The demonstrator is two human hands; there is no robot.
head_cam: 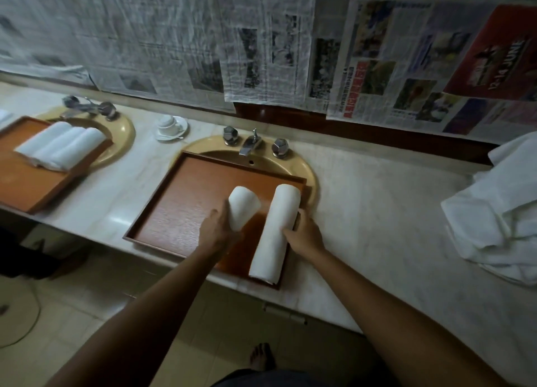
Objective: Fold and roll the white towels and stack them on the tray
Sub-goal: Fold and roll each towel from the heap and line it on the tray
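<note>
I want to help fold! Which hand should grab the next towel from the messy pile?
Right. The right hand is on the side of the unfolded pile, while the left hand holds a rolled towel over the tray.

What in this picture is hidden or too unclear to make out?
Head view only:
- Left hand grip: fingers hidden behind the short rolled towel.
- Right hand fingertips: hidden behind the long rolled towel.
- Loose towel pile: cut by right edge, count unknown.
- Newspaper text: blurred.

The right edge cuts off the heap of loose towels (499, 212), and the newspaper (180, 37) print is blurred.
</note>
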